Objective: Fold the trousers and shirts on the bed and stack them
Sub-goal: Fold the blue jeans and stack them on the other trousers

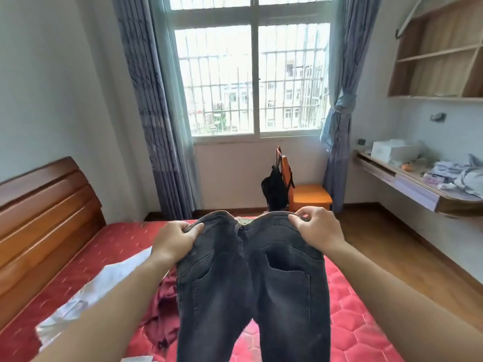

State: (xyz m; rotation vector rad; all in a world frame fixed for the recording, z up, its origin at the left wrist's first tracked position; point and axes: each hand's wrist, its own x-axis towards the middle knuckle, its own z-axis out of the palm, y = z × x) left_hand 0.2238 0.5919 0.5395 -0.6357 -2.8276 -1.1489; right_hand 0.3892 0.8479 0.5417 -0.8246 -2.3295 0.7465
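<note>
A pair of dark grey jeans (251,288) hangs in the air above the red mattress (350,317), back pockets toward me and legs dropping out of the bottom of the view. My left hand (175,239) grips the left end of the waistband. My right hand (317,228) pinches the right end of the waistband. Under the jeans on the left lies a crumpled maroon garment (163,309). A white garment (94,296) is spread on the mattress further left.
A wooden headboard (44,218) bounds the bed on the left. Past the bed stands an orange chair (305,192) with a black bag (273,189) hung on it. A wall desk (423,189) at right carries clothes and a white box. Wooden floor lies to the bed's right.
</note>
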